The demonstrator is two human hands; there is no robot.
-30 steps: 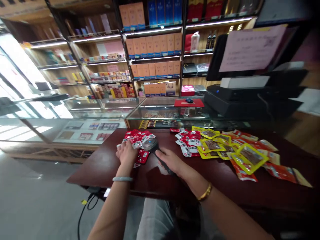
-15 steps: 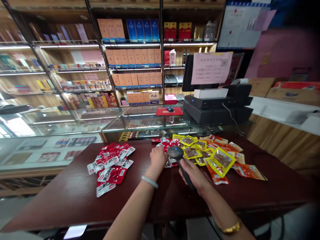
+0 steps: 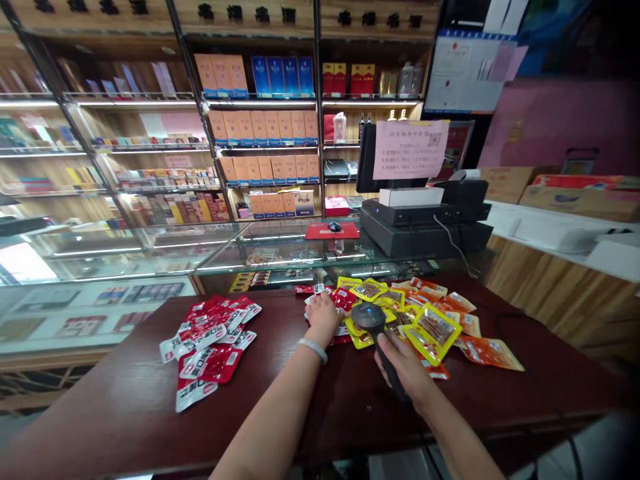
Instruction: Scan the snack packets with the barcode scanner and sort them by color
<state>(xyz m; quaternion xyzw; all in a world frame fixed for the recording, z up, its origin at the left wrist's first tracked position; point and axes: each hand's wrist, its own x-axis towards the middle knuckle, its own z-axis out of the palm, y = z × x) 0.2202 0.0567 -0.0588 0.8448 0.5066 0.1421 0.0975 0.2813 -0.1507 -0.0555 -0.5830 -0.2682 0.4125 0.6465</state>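
My right hand is wrapped round the handle of a dark barcode scanner, its head turned up and away from me. My left hand, a pale bangle on its wrist, reaches over the red and white snack packets left of the scanner. Its fingers look spread, though the tips are partly hidden among the packets. Yellow-edged snack packets lie just beyond the scanner, with orange packets to their right. A separate pile of red and white packets lies on the left of the table.
The dark red-brown table meets a glass display counter at its far side. On the counter stand a monitor with a pink notice, a black cash drawer and a mouse on a red mat. Shelves of boxes line the back.
My left hand has gone from closed fingers to spread ones over the red packets. The scanner in my right hand has shifted slightly right and down. The view has tilted up a little.
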